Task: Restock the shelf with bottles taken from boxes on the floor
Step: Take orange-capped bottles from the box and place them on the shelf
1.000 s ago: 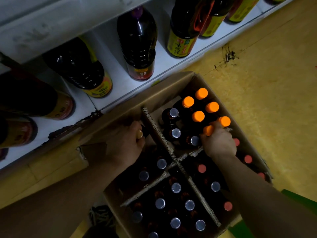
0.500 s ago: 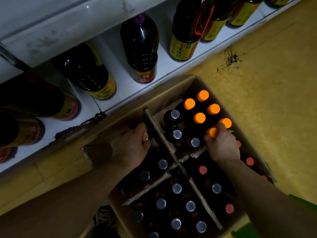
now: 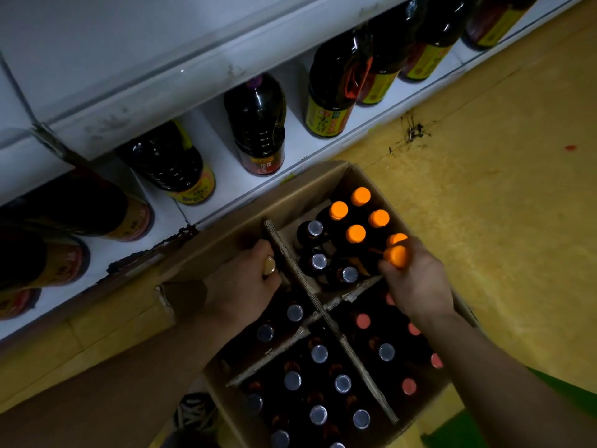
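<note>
An open cardboard box (image 3: 310, 185) on the floor holds several dark bottles, split by cardboard dividers (image 3: 323, 313) into four sections. My right hand (image 3: 416, 286) grips the neck of an orange-capped bottle (image 3: 396, 255) in the far right section and has it raised above its neighbours. My left hand (image 3: 245, 286) holds a gold-capped bottle (image 3: 268, 265) in the far left section, fingers curled round its neck. Other orange-capped bottles (image 3: 355, 233) stand beside the lifted one. The white bottom shelf (image 3: 223, 169) lies just beyond the box.
Large dark bottles with yellow and red labels (image 3: 258, 124) stand spaced along the shelf, with gaps between them. Silver-capped (image 3: 319, 353) and red-capped bottles (image 3: 362, 321) fill the near sections. Yellow floor (image 3: 500, 205) spreads to the right. A shoe (image 3: 193, 412) shows at the bottom.
My right hand has drawn the orange-capped bottle upward out of its group. My left hand has stayed on the gold-capped bottle. The view has shifted slightly.
</note>
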A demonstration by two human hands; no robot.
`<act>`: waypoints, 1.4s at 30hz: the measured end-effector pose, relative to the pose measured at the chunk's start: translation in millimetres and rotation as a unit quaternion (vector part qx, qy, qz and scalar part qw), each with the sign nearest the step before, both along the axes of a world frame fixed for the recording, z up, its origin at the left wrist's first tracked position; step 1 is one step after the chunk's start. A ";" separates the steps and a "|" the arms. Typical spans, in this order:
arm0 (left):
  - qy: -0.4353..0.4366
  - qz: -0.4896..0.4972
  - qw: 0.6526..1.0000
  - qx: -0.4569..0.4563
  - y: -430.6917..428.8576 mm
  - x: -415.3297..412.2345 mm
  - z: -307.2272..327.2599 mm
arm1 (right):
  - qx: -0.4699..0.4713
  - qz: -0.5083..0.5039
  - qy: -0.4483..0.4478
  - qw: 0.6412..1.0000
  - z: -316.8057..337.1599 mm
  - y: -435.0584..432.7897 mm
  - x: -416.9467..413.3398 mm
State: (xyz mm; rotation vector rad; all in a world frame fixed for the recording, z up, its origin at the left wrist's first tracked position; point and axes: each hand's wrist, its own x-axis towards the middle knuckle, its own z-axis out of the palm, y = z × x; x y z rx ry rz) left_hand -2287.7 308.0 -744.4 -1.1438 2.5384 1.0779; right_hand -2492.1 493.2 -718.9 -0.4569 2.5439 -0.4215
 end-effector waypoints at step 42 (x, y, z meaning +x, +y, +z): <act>0.096 0.052 0.994 -0.027 48.6 13.2 360.4 | -0.143 -0.040 0.026 0.989 372.1 28.3 47.9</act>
